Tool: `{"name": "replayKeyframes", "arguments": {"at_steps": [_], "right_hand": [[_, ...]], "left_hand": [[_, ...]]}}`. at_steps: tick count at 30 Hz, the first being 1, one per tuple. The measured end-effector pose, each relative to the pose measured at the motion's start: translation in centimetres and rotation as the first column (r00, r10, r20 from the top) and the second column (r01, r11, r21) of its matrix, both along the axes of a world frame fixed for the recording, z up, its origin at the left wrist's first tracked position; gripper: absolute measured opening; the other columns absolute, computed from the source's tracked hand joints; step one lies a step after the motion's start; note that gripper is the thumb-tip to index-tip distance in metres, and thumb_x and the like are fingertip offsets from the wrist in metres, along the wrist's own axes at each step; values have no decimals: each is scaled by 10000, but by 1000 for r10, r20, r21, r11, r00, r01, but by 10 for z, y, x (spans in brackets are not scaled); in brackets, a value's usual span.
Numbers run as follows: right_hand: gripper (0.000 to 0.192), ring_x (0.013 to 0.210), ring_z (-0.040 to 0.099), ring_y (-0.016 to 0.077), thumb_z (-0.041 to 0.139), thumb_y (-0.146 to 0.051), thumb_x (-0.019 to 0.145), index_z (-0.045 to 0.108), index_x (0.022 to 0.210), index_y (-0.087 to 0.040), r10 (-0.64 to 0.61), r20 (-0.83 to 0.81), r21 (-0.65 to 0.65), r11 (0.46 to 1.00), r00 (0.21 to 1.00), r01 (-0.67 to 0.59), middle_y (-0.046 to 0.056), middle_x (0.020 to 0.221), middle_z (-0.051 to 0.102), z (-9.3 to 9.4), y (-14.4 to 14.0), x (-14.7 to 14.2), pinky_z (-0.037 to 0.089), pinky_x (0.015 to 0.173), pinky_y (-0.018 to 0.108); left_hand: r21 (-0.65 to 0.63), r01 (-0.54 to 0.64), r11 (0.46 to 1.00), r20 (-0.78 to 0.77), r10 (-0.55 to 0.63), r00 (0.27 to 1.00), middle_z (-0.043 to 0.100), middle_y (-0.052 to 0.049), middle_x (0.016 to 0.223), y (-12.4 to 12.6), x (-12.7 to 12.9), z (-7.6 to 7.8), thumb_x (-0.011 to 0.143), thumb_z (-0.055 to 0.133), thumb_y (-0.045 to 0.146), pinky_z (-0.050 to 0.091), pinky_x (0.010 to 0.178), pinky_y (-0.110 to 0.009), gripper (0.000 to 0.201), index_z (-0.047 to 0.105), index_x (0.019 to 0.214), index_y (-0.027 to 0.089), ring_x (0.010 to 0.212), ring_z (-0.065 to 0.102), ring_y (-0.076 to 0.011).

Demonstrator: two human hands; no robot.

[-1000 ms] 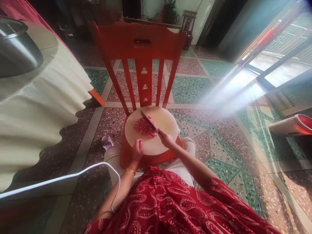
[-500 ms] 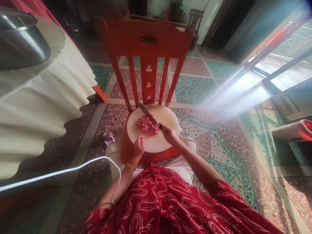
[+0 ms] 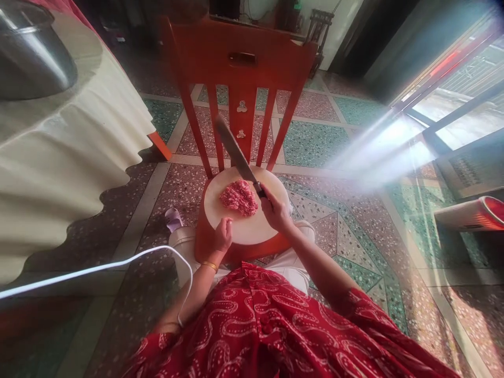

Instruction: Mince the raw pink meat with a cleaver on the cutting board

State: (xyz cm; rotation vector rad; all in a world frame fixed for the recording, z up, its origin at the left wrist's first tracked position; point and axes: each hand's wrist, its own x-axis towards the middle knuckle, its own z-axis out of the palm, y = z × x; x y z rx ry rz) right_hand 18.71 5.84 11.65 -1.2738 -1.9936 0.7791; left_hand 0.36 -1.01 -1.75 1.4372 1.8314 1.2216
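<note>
My right hand [image 3: 276, 210] is closed around the dark handle of a kitchen knife [image 3: 237, 154]. The blade is raised, its tip pointing up and to the left in front of the chair back. Below it a mound of minced meat [image 3: 238, 198] lies on a round, pale cutting board [image 3: 271, 228]. My left hand [image 3: 223, 234] is closed, with its thumb uppermost, at the board's near left edge, apart from the meat. Whether anything is inside those fingers is hidden.
The board rests on the seat of a red wooden chair [image 3: 243, 42]. A cloth-covered table [image 3: 98, 142] with a large metal pot [image 3: 35, 58] stands at left. A white cable [image 3: 98, 266] crosses the lower left. A glowing heater [image 3: 470, 215] lies at right.
The knife has risen from the meat, its blade now tilted more upward. The left hand has stayed nearly in place, still closed.
</note>
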Motion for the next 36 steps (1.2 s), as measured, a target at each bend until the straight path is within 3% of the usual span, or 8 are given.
{"name": "replayKeyframes", "arguments": {"at_steps": [2,5,7,12,18,24,30,36], "right_hand": [[518,871,637,162,361,-319,906,391,1400,-165,-10,22,-3,1000,1000,10,76,1087,662,-6,-3,0,481,797,248],[449,839,650,185,385,-300,893,521,1302,-175,9,161,-198,980,987,24,71,983,697,-20,-9,0,492,767,272],[431,775,652,180,392,-320,896,544,1279,-194,28,185,-250,968,982,20,46,912,707,-19,-12,-2,499,732,272],[464,790,654,169,360,-346,918,461,1353,-219,63,76,-45,997,995,-59,46,971,697,-2,-16,-11,487,759,258],[414,781,661,198,403,-314,899,542,1278,-226,74,256,-239,971,964,-11,46,901,712,-17,-21,-9,491,719,270],[459,776,651,168,331,-336,932,442,1364,-231,57,111,-42,998,992,-53,41,936,703,-5,-21,-14,486,746,250],[425,807,668,208,392,-326,912,514,1310,-236,112,299,-232,972,948,-42,58,938,710,-22,-25,-12,496,727,276],[460,821,660,166,375,-345,930,418,1381,-268,138,112,-56,990,984,-133,26,1052,682,-3,-22,-19,493,764,254]], "left_hand": [[-5,6,1000,7,-6,1000,575,-29,723,0,0,0,900,337,320,444,647,-268,232,519,931,179,647,554,-147],[-4,0,1000,10,0,1000,581,-29,721,0,-2,-1,891,347,308,446,641,-270,219,520,927,179,648,559,-152],[4,3,1000,11,-3,1000,586,-29,725,0,-3,-2,885,358,303,447,637,-267,206,522,922,182,652,562,-152],[2,9,1000,26,-9,1000,583,-25,729,-1,-3,-4,897,345,327,443,640,-257,223,520,916,190,654,561,-143],[-26,3,1000,66,-1,998,582,-20,731,-2,-4,0,893,347,333,440,627,-254,237,526,929,182,647,554,-137],[-10,9,1000,36,-9,999,583,-26,728,-1,-4,1,898,340,336,438,626,-256,245,527,940,184,641,557,-139],[-29,3,1000,42,-2,999,589,-24,728,-3,-5,0,884,373,338,447,630,-266,232,532,956,185,648,567,-147],[-3,8,1000,55,-7,998,600,-34,760,-2,-4,-2,890,349,331,450,636,-261,236,528,954,191,682,578,-150]]}}
